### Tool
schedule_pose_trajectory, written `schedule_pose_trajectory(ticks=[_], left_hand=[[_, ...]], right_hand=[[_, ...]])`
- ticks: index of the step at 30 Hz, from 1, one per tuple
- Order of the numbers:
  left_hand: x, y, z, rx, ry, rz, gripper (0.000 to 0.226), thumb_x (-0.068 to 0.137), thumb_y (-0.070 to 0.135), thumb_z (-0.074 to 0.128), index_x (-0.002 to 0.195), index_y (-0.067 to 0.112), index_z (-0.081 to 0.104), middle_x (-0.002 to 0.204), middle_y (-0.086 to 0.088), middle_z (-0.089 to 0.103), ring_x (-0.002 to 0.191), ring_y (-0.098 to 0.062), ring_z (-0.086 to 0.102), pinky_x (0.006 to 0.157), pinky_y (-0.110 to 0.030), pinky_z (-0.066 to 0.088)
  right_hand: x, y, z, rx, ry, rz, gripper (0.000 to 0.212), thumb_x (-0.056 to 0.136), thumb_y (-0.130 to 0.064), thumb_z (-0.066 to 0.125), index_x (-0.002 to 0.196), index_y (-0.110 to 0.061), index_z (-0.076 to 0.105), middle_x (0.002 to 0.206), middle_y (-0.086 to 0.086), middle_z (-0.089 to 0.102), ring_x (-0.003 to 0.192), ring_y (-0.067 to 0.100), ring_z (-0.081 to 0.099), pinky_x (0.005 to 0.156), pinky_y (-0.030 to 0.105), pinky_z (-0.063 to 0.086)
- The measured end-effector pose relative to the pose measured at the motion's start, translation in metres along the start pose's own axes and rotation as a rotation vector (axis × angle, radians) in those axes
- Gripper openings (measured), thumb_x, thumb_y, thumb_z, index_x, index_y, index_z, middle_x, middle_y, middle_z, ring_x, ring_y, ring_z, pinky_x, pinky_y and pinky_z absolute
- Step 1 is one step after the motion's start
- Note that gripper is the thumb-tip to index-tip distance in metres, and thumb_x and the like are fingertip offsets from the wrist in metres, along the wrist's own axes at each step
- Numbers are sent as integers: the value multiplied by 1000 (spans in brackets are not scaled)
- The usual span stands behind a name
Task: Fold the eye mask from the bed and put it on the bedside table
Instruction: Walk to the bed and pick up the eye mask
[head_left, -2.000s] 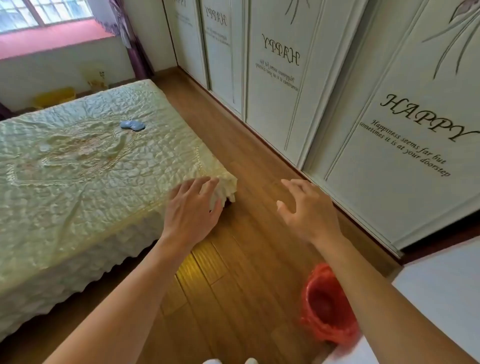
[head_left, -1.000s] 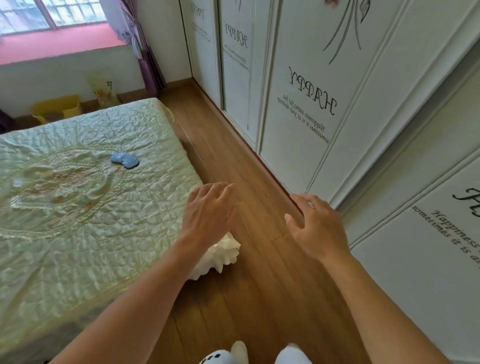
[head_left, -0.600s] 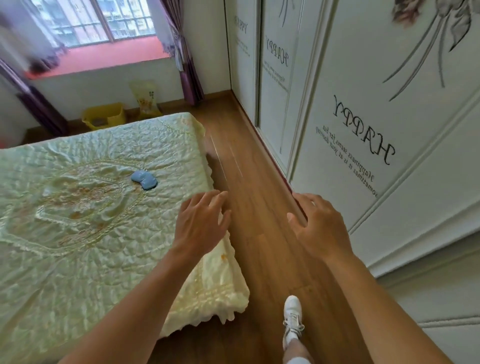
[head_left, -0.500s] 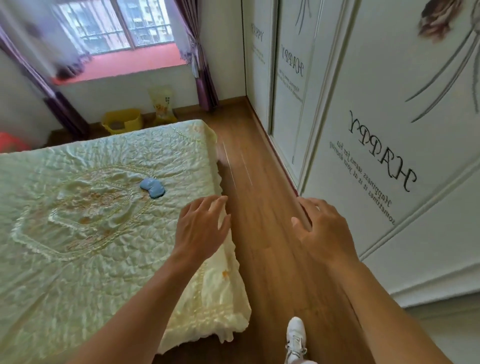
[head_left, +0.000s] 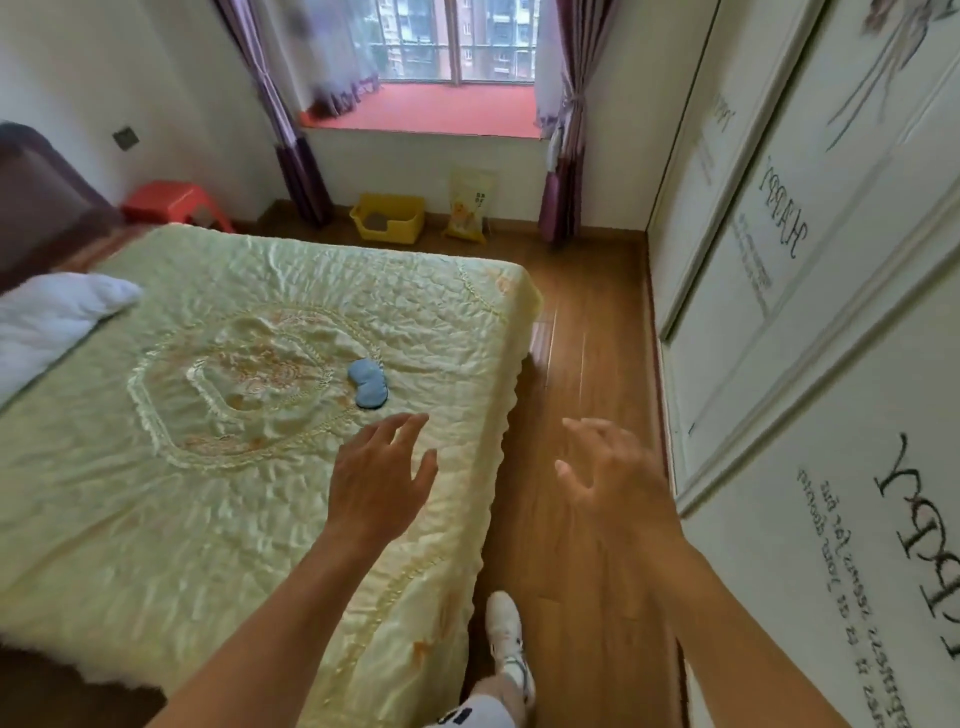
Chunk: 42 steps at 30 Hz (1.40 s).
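Note:
A small blue eye mask (head_left: 369, 385) lies flat near the middle of the bed (head_left: 156, 493), on a pale yellow-green quilted cover. My left hand (head_left: 382, 480) hovers over the cover a short way in front of the mask, fingers spread, holding nothing. My right hand (head_left: 610, 470) is out over the wooden floor beside the bed, fingers apart and empty. No bedside table is identifiable in view.
A white wardrobe (head_left: 810, 312) with "HAPPY" lettering lines the right side of a narrow wooden floor aisle (head_left: 582, 364). A white pillow (head_left: 47, 317) and dark headboard (head_left: 36, 208) are at the left. A red stool (head_left: 176, 202), yellow bin (head_left: 387, 218) and bag stand under the window.
I have walked along the bed's side and the view has turned toward the window. The eye mask is now much closer to my left hand. Both hands stay empty.

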<state>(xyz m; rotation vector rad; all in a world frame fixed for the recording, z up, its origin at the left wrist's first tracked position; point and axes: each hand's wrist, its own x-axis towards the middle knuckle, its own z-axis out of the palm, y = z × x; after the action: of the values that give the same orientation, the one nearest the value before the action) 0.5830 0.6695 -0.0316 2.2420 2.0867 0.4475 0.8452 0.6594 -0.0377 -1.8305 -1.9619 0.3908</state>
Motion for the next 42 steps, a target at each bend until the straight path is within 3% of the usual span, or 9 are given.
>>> schedule_pose_trajectory(ticks=[9, 17, 24, 32, 37, 42], left_hand=[[142, -42, 58, 26, 38, -209, 40, 85, 29, 66, 121, 13, 63, 112, -11, 72, 95, -33, 67, 79, -45, 53], [253, -72, 65, -16, 98, -419, 40, 86, 29, 63, 123, 15, 61, 121, -8, 68, 104, -32, 64, 83, -46, 51], [294, -104, 72, 33, 110, -619, 41, 88, 31, 61, 125, 14, 61, 124, -9, 68, 110, -31, 62, 87, -46, 50], [349, -119, 92, 58, 139, -973, 43, 91, 31, 57, 130, 13, 59, 130, -10, 65, 117, -32, 59, 93, -47, 48], [357, -125, 115, 42, 173, -1148, 43, 91, 28, 58, 131, 11, 58, 129, -12, 65, 116, -33, 60, 93, -49, 48], [338, -160, 161, -16, 163, -1224, 51, 91, 39, 47, 134, 14, 55, 133, -11, 62, 119, -32, 57, 98, -46, 45]], right_hand=[[201, 14, 43, -51, -137, -210, 55, 91, -43, 62, 142, -25, 54, 142, 3, 61, 133, 23, 54, 111, 53, 44], [373, -16, 70, -119, -270, -410, 57, 93, -46, 58, 147, -27, 50, 148, 5, 57, 137, 27, 50, 113, 51, 41], [477, -58, 117, -135, -408, -660, 57, 96, -48, 57, 148, -27, 48, 151, 4, 53, 140, 29, 46, 114, 49, 39], [591, -100, 186, -136, -621, -988, 56, 95, -43, 60, 148, -25, 49, 150, 5, 54, 138, 30, 48, 112, 48, 41], [638, -113, 227, -159, -706, -1153, 53, 89, -31, 72, 139, -17, 59, 140, 10, 63, 129, 35, 57, 106, 52, 45], [651, -118, 302, -169, -744, -1272, 53, 88, -26, 74, 137, -14, 60, 138, 13, 64, 128, 37, 58, 102, 54, 48]])
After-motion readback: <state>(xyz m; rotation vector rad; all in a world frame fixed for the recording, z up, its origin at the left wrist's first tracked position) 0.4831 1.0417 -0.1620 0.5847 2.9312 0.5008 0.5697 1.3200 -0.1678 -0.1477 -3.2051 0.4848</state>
